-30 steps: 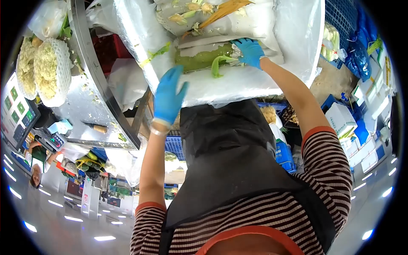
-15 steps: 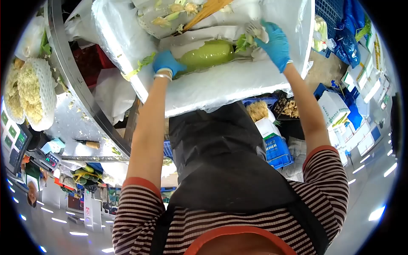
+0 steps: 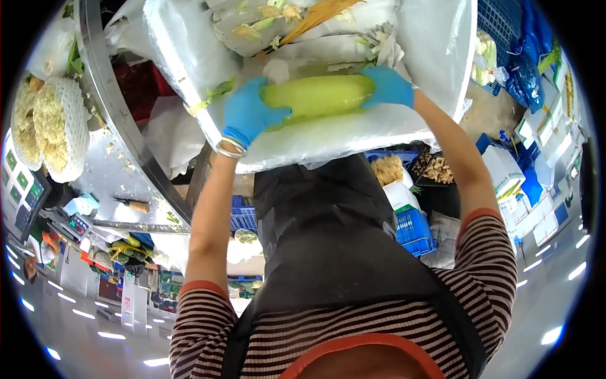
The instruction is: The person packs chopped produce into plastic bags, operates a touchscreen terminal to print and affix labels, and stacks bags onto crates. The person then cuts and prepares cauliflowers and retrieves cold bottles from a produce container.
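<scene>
A long pale green gourd-like vegetable lies level between my two blue-gloved hands, over the near side of a white foam box lined with plastic. My left hand grips its left end, with the fingers around it. Round the right end is my right hand, its fingertips partly hidden behind the vegetable. Behind it in the box lie white paper, leafy scraps and a long brown dried leaf.
Netted cauliflower and a wooden-handled knife are on the metal counter at left. A blue basket stands below right, near a crate of brown produce. Another person is at far left.
My left hand has come to the vegetable's left end. My right hand has put leafy scraps aside and taken the right end. The vegetable is now raised off the paper.
</scene>
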The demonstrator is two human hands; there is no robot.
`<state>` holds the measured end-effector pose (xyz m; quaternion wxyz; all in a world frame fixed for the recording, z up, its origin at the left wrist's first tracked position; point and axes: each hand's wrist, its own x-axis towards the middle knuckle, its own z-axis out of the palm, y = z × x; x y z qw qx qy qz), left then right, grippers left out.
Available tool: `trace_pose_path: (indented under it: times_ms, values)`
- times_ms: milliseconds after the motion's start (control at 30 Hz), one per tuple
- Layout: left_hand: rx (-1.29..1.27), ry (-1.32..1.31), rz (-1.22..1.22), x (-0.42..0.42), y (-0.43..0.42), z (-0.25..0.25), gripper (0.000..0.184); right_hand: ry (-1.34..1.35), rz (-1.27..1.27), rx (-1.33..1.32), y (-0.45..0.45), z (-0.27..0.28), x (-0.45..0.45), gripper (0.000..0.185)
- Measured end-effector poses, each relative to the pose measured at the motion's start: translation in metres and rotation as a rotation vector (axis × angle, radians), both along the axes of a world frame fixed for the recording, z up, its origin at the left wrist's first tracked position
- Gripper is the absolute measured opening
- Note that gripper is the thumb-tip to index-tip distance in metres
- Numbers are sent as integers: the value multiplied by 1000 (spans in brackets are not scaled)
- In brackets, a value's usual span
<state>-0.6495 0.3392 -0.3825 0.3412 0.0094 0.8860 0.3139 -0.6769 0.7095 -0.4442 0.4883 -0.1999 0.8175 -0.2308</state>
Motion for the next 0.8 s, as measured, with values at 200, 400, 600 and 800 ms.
trace_pose_path:
  times_ms: [200, 400, 600, 800]
  values:
    - [831, -606, 554, -51, -11, 40, 67, -838, -715, -318, 27, 144, -7, 66]
    - [1172, -860, 580, 31, 71, 50, 65, -944, -1112, -305, -8, 205, 67, 46]
    - [1484, -1371, 1273, 30, 134, 1, 62, -857, -1594, -443, -83, 167, 86, 39]
    - [1287, -1311, 1191, 40, 118, -12, 54, -583, -1069, -208, -83, 186, 125, 38]
